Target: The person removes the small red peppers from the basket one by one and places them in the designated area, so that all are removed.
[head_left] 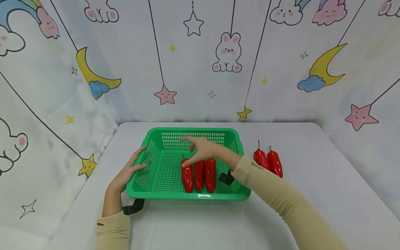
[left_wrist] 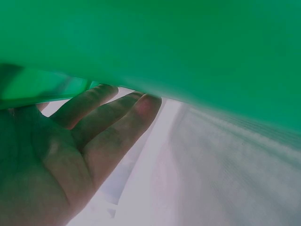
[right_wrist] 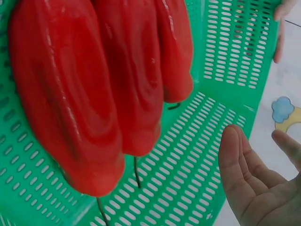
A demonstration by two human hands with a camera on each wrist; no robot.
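Observation:
A green plastic basket (head_left: 184,197) with slotted walls holds three glossy red chili peppers (head_left: 199,175), lying side by side with dark stems toward the back. Above them hovers my right hand (head_left: 201,149), thumb and fingers spread apart and nothing between them. In the right wrist view, the peppers (right_wrist: 73,94) fill the left side, apart from the right hand (right_wrist: 263,188). At the basket's left side my left hand (head_left: 125,175) rests against the rim, fingers fairly straight. The left wrist view has the left hand's fingers (left_wrist: 117,132) extended close under the green rim (left_wrist: 164,52).
Two more red peppers (head_left: 275,165) lie on the white table (head_left: 325,180) to the right of the basket, partly behind the right sleeve (head_left: 281,201). A cartoon-printed white cloth (head_left: 193,62) hangs behind the table. Dark wrist-camera mounts (head_left: 133,207) sit at both wrists.

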